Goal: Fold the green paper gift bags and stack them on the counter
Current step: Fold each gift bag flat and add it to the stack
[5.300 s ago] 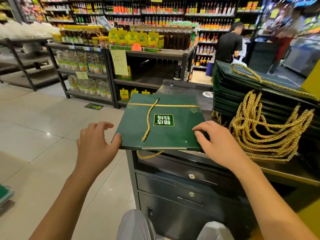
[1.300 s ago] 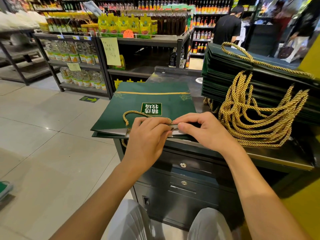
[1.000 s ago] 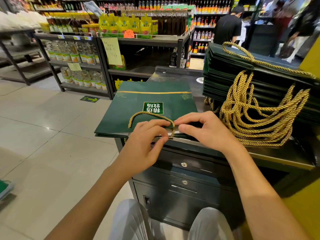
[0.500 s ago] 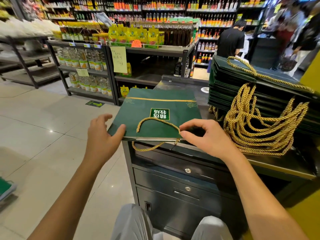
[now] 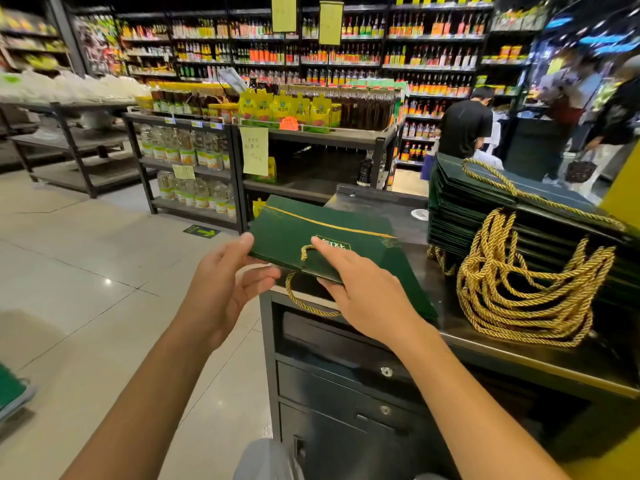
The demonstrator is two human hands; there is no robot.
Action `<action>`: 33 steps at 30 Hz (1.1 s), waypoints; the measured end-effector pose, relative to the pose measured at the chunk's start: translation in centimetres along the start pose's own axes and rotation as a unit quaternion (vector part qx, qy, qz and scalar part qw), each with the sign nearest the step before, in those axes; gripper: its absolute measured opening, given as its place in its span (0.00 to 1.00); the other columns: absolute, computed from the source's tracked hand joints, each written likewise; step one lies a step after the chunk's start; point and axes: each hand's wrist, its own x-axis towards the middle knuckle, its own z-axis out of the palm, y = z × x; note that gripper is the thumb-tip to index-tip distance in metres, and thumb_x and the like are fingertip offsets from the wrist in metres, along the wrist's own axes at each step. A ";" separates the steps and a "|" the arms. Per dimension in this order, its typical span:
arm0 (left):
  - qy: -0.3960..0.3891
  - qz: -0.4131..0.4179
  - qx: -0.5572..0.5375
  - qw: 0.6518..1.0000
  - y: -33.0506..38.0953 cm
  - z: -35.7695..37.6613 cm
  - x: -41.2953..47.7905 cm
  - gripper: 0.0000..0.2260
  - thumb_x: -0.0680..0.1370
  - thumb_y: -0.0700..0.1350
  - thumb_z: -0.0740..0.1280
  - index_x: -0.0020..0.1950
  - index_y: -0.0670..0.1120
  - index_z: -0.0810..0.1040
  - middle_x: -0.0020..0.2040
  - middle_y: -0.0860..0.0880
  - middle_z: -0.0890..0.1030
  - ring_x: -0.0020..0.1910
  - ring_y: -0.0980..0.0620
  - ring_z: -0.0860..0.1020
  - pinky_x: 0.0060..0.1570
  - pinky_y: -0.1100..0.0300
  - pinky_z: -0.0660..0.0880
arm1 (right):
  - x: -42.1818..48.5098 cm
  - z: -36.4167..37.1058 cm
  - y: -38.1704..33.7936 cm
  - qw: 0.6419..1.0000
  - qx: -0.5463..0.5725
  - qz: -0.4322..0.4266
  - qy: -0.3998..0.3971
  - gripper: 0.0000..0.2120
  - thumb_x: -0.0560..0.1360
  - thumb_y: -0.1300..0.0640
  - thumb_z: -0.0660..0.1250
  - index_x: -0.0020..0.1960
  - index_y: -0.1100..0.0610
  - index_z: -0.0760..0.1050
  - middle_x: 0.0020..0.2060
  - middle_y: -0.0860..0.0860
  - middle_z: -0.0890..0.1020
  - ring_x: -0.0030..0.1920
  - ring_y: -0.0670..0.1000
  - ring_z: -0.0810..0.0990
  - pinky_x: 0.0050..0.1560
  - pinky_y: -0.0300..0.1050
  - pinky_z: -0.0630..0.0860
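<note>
Above the desk point(image 5: 502, 351), the green bag point(image 5: 311, 233), flat moments ago, tilts up, fingers point(image 5: 329, 252) of left hand point(image 5: 221, 289) and right hand point(image 5: 367, 296) clamped on it, seemingly bound for the stack point(image 5: 485, 202).

Shop aisle bkgd: racks, stock, shoppers.
Yellow pouches point(image 5: 287, 109) & dark bottles point(image 5: 363, 109) atop mid rack, paper note point(image 5: 254, 150) hung below; clear jugs point(image 5: 183, 150) on rack to the left; sauce bottles point(image 5: 346, 53) along back wall; person in black tee point(image 5: 464, 124) at right, back turned; arrow sticker point(image 5: 201, 232) on tile floor point(image 5: 86, 271).
</note>
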 end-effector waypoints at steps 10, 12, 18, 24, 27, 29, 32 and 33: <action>-0.080 -0.123 0.036 0.989 -2.2 0.6 -0.2 0.17 0.83 0.53 0.62 0.66 0.43 0.75 0.55 0.41 0.86 0.55 0.42 0.85 0.53 0.53 0.83 | -0.1 -3.0 -1.6 0.872 0.430 0.016 0.235 0.27 0.86 0.60 0.57 0.80 0.42 0.56 0.70 0.38 0.74 0.69 0.37 0.72 0.67 0.32 0.70; -0.086 -0.131 0.039 0.987 -2.9 1.0 -0.4 0.18 0.83 0.52 0.63 0.66 0.42 0.75 0.56 0.42 0.86 0.56 0.43 0.85 0.55 0.53 0.82 | 0.4 -3.4 -2.0 0.811 0.504 0.057 0.291 0.24 0.86 0.59 0.58 0.76 0.39 0.60 0.67 0.35 0.74 0.65 0.32 0.73 0.63 0.29 0.71; -0.112 -0.094 -0.019 0.989 -3.7 1.6 -1.3 0.15 0.83 0.47 0.62 0.69 0.45 0.76 0.61 0.47 0.84 0.59 0.48 0.84 0.50 0.55 0.83 | 1.2 -2.2 -2.5 0.621 0.709 0.189 0.278 0.29 0.78 0.61 0.68 0.64 0.27 0.71 0.77 0.45 0.68 0.74 0.57 0.70 0.73 0.71 0.64; 0.015 -0.008 -0.033 0.999 -2.9 -2.1 0.6 0.15 0.83 0.38 0.63 0.70 0.45 0.73 0.62 0.47 0.84 0.59 0.45 0.83 0.51 0.52 0.83 | -0.7 -1.2 -1.5 0.676 0.693 0.176 0.176 0.21 0.81 0.72 0.61 0.67 0.52 0.70 0.55 0.48 0.86 0.60 0.55 0.83 0.60 0.53 0.81; 0.029 -0.005 0.025 0.999 -2.3 -3.8 1.6 0.14 0.84 0.40 0.63 0.69 0.46 0.73 0.62 0.47 0.84 0.60 0.44 0.82 0.51 0.51 0.81 | -1.7 -0.5 -0.1 0.746 0.626 0.210 0.083 0.13 0.81 0.68 0.63 0.63 0.57 0.75 0.53 0.50 0.87 0.54 0.51 0.86 0.58 0.49 0.82; 0.036 -0.015 0.062 0.997 -2.1 -4.6 2.3 0.13 0.84 0.41 0.63 0.69 0.47 0.74 0.61 0.46 0.83 0.59 0.44 0.82 0.52 0.49 0.80 | -2.2 -0.6 0.9 0.789 0.560 0.254 0.008 0.10 0.82 0.66 0.62 0.59 0.61 0.78 0.48 0.56 0.87 0.46 0.54 0.87 0.51 0.48 0.84; 0.042 -0.024 0.105 0.993 -2.3 -5.0 3.3 0.11 0.84 0.42 0.63 0.67 0.45 0.74 0.61 0.44 0.83 0.54 0.44 0.83 0.48 0.51 0.80 | -2.9 -0.7 2.2 0.818 0.497 0.287 -0.043 0.10 0.82 0.63 0.61 0.52 0.66 0.81 0.41 0.60 0.86 0.35 0.57 0.84 0.37 0.49 0.83; 0.044 -0.029 0.119 0.991 -2.4 -4.9 3.5 0.11 0.84 0.42 0.63 0.67 0.44 0.74 0.60 0.44 0.83 0.52 0.45 0.83 0.45 0.53 0.81 | -3.0 -0.8 2.4 0.830 0.481 0.281 -0.039 0.10 0.82 0.62 0.62 0.51 0.65 0.81 0.38 0.60 0.85 0.33 0.56 0.82 0.32 0.48 0.81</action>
